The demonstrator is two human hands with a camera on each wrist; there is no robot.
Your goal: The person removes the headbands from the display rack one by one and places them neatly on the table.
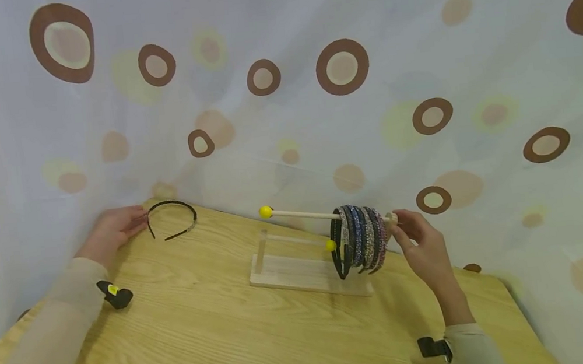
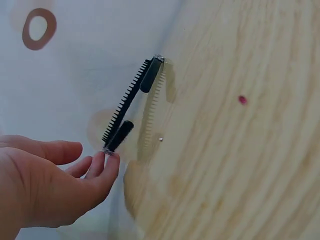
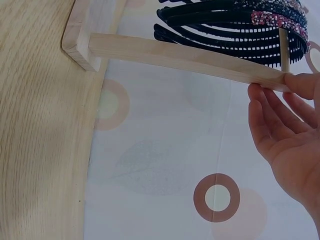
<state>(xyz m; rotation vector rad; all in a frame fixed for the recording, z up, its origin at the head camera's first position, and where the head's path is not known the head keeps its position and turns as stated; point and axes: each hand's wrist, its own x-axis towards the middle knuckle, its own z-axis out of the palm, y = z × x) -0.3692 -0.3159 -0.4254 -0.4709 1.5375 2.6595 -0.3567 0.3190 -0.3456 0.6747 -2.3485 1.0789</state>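
Note:
Near the back left edge, my left hand (image 1: 117, 228) holds a thin black headband (image 1: 169, 202) by its side. In the left wrist view, fingertips meet the headband (image 2: 125, 107), whose inner comb teeth and two dark ends face the camera. To the right, my right hand (image 1: 427, 248) pinches the top of a wooden headband stand (image 1: 290, 276). The right wrist view has thumb and fingers at the top of its wooden post (image 3: 185, 57). Several glittery headbands (image 1: 367, 236) hang together on the upper rod, close to that hand.
The upper rod ends in a yellow ball (image 1: 266, 212); a lower rod has another yellow ball (image 1: 331, 245). Behind the wooden table (image 1: 222, 335) hangs a patterned curtain (image 1: 287, 24). A small red speck (image 2: 242, 100) lies on the tabletop.

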